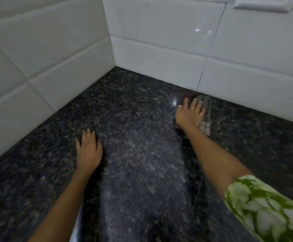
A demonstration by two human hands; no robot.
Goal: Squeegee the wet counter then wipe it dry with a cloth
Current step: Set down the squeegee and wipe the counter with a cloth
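Observation:
The counter [138, 154] is dark speckled granite, with a paler streaky band down its middle and a few water drops near the front. My right hand [189, 114] lies flat, fingers spread, pressing a checked grey and dark red cloth [206, 109] onto the counter close to the back wall. The cloth is blurred and mostly covered by the hand. My left hand [89, 149] rests palm down on the bare counter to the left, fingers apart, holding nothing. No squeegee is in view.
White tiled walls [159, 41] meet in a corner behind the counter, closing it in at the left and back. A white switch plate [262, 3] sits high on the right wall. A green patterned sleeve [264, 210] covers my right upper arm.

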